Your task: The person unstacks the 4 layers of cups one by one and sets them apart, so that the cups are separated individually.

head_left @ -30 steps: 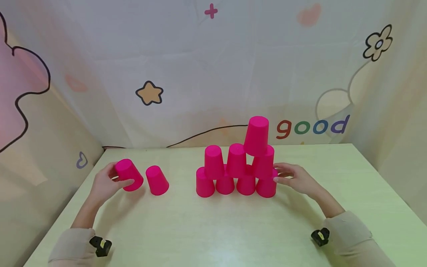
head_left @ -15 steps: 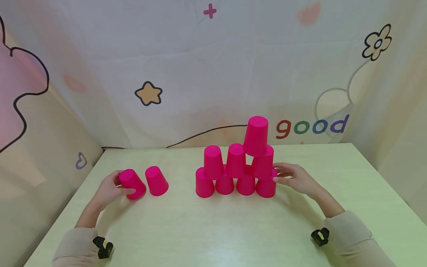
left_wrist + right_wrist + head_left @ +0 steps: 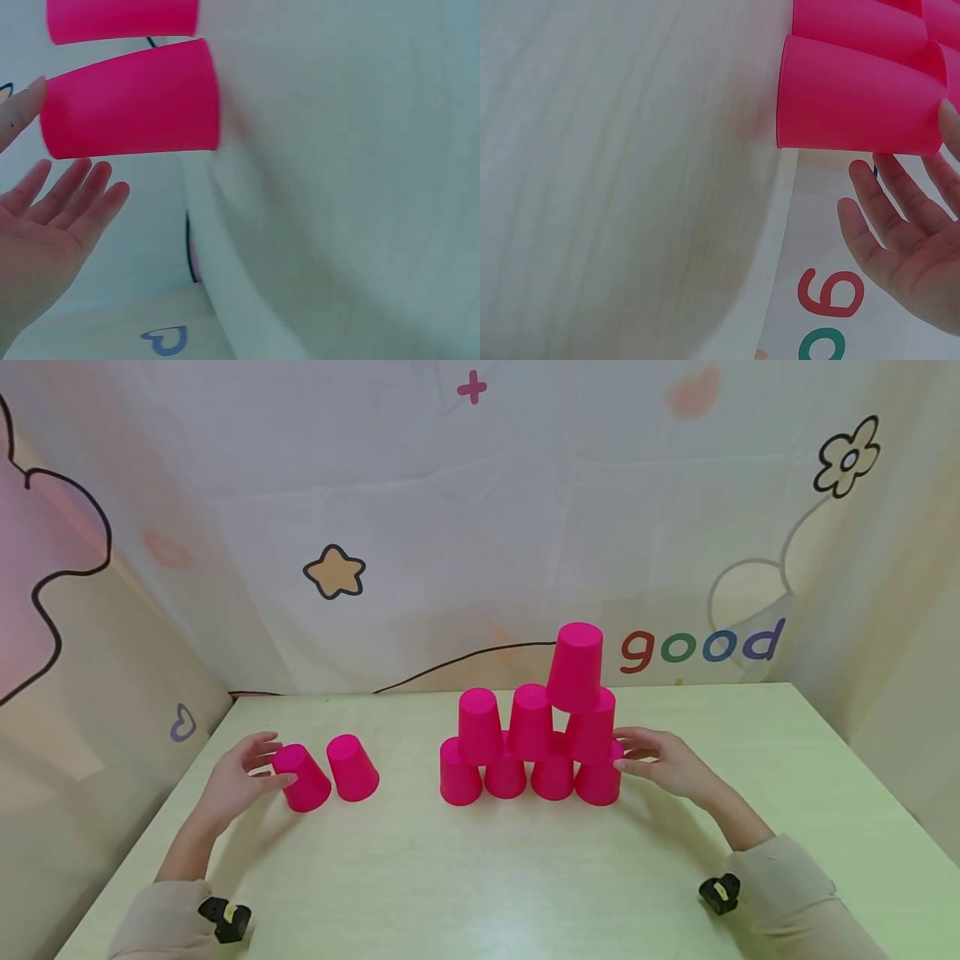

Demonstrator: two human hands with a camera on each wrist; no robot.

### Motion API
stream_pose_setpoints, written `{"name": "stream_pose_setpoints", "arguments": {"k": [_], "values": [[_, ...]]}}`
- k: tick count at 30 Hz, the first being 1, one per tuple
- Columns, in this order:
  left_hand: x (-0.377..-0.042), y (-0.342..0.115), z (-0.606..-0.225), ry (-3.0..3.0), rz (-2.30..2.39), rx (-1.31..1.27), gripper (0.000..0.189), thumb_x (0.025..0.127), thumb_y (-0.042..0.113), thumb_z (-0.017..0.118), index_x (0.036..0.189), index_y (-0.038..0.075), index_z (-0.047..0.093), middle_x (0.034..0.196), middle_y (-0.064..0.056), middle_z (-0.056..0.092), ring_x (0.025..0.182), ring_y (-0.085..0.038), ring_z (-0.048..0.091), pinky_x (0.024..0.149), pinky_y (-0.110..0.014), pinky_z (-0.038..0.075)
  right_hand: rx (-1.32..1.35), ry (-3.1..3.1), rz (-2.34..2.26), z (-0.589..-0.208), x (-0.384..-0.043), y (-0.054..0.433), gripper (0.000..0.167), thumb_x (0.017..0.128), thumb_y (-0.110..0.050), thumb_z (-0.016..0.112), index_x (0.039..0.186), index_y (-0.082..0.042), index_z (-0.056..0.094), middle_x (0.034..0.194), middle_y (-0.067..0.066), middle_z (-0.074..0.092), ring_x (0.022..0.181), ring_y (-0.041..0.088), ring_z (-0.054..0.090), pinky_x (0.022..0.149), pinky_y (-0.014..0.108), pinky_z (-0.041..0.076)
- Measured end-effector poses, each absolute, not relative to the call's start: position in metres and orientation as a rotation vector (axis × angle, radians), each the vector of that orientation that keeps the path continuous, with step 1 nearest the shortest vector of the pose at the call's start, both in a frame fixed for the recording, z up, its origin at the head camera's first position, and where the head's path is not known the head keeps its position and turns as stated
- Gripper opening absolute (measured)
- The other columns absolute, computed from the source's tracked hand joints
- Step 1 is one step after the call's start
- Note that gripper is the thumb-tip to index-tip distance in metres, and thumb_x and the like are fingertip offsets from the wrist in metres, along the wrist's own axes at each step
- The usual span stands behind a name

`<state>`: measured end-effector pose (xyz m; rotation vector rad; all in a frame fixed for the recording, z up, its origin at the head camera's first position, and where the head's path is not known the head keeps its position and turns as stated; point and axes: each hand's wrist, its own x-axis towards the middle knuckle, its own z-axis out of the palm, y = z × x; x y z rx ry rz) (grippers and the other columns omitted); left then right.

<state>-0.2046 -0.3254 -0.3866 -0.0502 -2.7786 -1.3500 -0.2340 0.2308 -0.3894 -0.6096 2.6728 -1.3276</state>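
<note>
At the left of the head view, a pink cup [image 3: 306,783] stands upside down on the table. My left hand [image 3: 238,777] is spread loosely around its upper part, thumb overlapping the near side. In the left wrist view the fingers [image 3: 82,199] are relaxed and apart from the cup wall. A second upside-down pink cup [image 3: 352,768] stands just right of it. My right hand [image 3: 660,762] has its relaxed fingers and thumb at the right end of the cup pyramid, around the bottom-row end cup [image 3: 598,787]; the thumb tip lies over this cup's upper edge.
The pyramid has a bottom row of several cups, a middle row of three with one middle cup [image 3: 480,727] at its left, and a top cup [image 3: 576,667] on the right. A printed curtain [image 3: 450,527] hangs behind the pale table [image 3: 480,877].
My left hand sets its cup down on the table beside the second cup, then loosens its fingers and draws back slightly left. The right hand and the pyramid stay still.
</note>
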Motion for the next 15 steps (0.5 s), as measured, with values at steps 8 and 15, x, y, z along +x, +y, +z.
{"name": "stream_pose_setpoints", "arguments": {"k": [8, 15], "values": [[-0.200, -0.317, -0.367, -2.583, -1.274, -0.107, 0.063, 0.082, 0.018, 0.068, 0.134, 0.000, 0.036, 0.125, -0.018, 0.048, 0.108, -0.016, 0.051, 0.081, -0.012, 0.044, -0.590, 2.650, -1.355, -0.392, -0.234, 0.232, 0.053, 0.085, -0.020, 0.063, 0.129, 0.004, 0.044, 0.118, 0.021, 0.054, 0.100, 0.034, 0.056, 0.079, 0.039, 0.051], [-0.200, -0.303, -0.353, -2.486, -1.334, -0.207, 0.061, 0.082, 0.020, 0.068, 0.134, 0.005, 0.039, 0.123, -0.017, 0.050, 0.107, -0.018, 0.052, 0.084, -0.016, 0.045, -0.566, 2.651, -1.353, -0.394, -0.235, 0.232, 0.054, 0.085, -0.020, 0.064, 0.130, 0.002, 0.044, 0.120, 0.020, 0.053, 0.101, 0.034, 0.055, 0.079, 0.038, 0.051]]}}
